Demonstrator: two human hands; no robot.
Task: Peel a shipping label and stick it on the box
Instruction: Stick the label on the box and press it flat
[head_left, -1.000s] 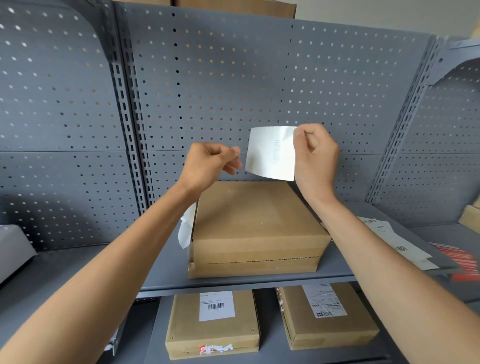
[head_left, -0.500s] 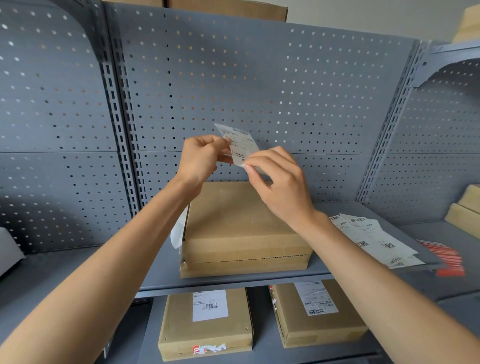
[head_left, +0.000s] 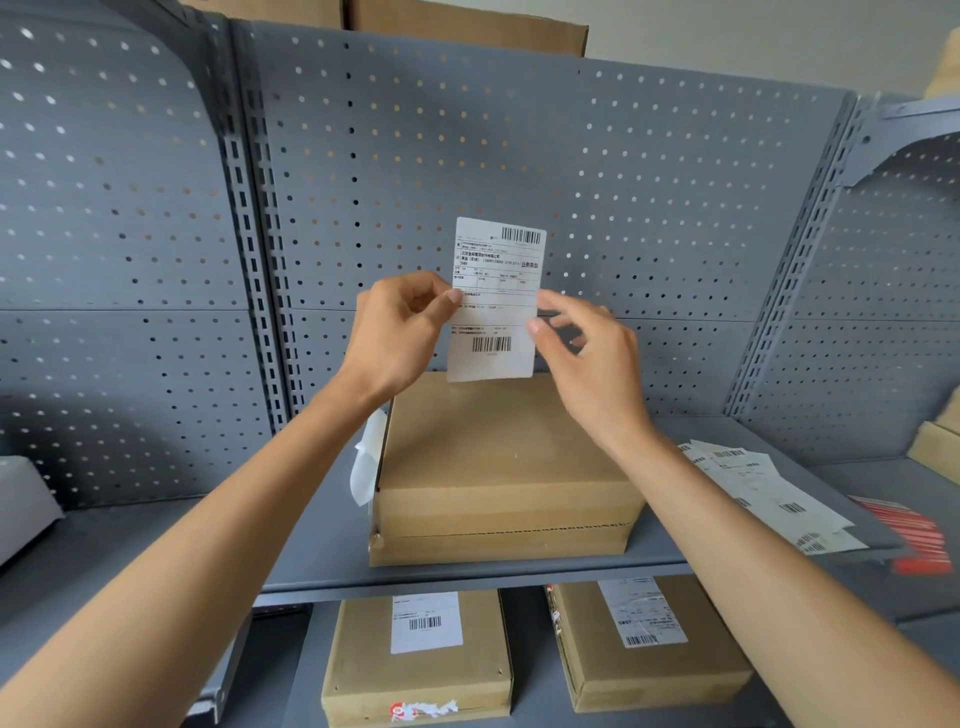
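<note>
A white shipping label (head_left: 496, 306) with two barcodes hangs upright, printed side toward me, above the back edge of a plain brown cardboard box (head_left: 504, 457) on the grey shelf (head_left: 311, 551). My left hand (head_left: 400, 332) pinches the label's left edge between thumb and fingers. My right hand (head_left: 582, 348) is at the label's right edge, thumb tip touching it, fingers spread and blurred. The box top is bare.
A crumpled white backing sheet (head_left: 366, 462) lies against the box's left side. A pile of labels (head_left: 758, 488) lies on the shelf at right, beside red strips (head_left: 909, 530). Two labelled boxes (head_left: 421, 654) (head_left: 644, 639) sit on the lower shelf. Perforated panel (head_left: 519, 156) behind.
The label went from my right hand to my left and turned printed side toward me, upright. My right hand shifted to its right edge.
</note>
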